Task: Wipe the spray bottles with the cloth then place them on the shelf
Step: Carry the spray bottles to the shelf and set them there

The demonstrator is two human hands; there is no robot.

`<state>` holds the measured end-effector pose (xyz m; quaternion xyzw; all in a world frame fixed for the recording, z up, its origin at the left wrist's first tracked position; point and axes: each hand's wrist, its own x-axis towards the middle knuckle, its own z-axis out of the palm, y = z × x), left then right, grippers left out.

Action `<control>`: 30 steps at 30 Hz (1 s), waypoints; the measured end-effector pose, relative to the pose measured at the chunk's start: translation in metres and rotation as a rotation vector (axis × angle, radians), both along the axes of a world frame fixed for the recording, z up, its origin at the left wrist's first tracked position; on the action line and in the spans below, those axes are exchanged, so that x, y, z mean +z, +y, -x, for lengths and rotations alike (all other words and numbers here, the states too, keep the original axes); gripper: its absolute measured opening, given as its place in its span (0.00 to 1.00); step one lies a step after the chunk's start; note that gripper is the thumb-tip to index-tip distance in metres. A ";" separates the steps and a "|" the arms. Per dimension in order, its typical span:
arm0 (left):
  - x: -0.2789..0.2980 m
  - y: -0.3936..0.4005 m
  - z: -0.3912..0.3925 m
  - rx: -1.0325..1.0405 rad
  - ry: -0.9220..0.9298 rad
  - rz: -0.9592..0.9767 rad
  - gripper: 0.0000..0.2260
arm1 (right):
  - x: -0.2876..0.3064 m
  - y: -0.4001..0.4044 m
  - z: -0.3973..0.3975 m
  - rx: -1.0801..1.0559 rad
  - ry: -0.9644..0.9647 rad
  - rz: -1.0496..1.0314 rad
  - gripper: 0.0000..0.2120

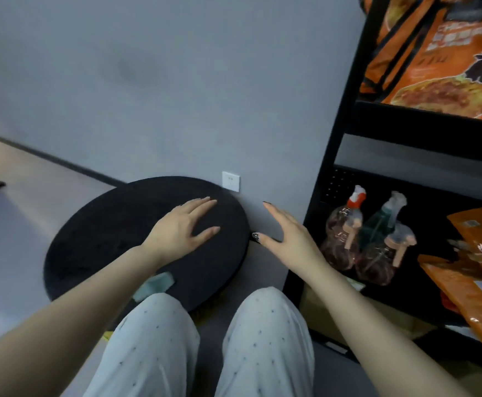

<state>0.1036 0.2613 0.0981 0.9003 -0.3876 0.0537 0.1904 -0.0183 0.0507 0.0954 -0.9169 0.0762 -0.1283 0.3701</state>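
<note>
**Both hands empty, bottles already on the shelf**

The grey wall (162, 81) fills most of the upper frame, with a white socket (230, 181) low on it near the centre. Down the right edge stands the black shelf unit (338, 156). Its upper tier holds orange food packets (446, 55), and the lower tier holds more orange packets (474, 270) at the far right.

On that lower tier, at its left end, stand the three spray bottles (368, 239), upright and close together: one with a red and white head at the back left, a greenish one behind, a clear one in front. I judge they are shelved, so the task looks close to done.

The round black cushion (113, 236) lies on the floor at centre left, against the wall. My left hand (181, 229) lies flat over it, fingers straight, holding nothing. My right hand (287, 234) hangs open in the air between cushion and shelf, fingers spread, also gripping nothing.

The cloth (155, 285), a pale green piece, lies on the cushion's near edge just above my knees (211, 339), within easy reach.
</note>
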 end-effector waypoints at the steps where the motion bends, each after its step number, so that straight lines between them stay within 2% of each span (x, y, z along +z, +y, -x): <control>1: -0.004 0.015 -0.006 0.040 0.020 -0.008 0.31 | -0.004 0.008 -0.009 0.023 0.015 -0.003 0.31; 8: -0.041 0.119 -0.042 0.301 0.133 -0.076 0.28 | -0.040 0.067 -0.073 0.183 0.125 0.012 0.31; 15: -0.099 0.183 -0.065 0.452 0.326 -0.163 0.27 | -0.096 0.125 -0.133 0.329 0.306 0.079 0.29; 24: -0.184 0.193 -0.108 0.459 0.595 -0.306 0.26 | -0.178 0.178 -0.205 0.472 0.466 0.203 0.23; 30: -0.232 0.173 -0.137 0.483 0.785 -0.303 0.28 | -0.224 0.191 -0.245 0.479 0.527 0.244 0.20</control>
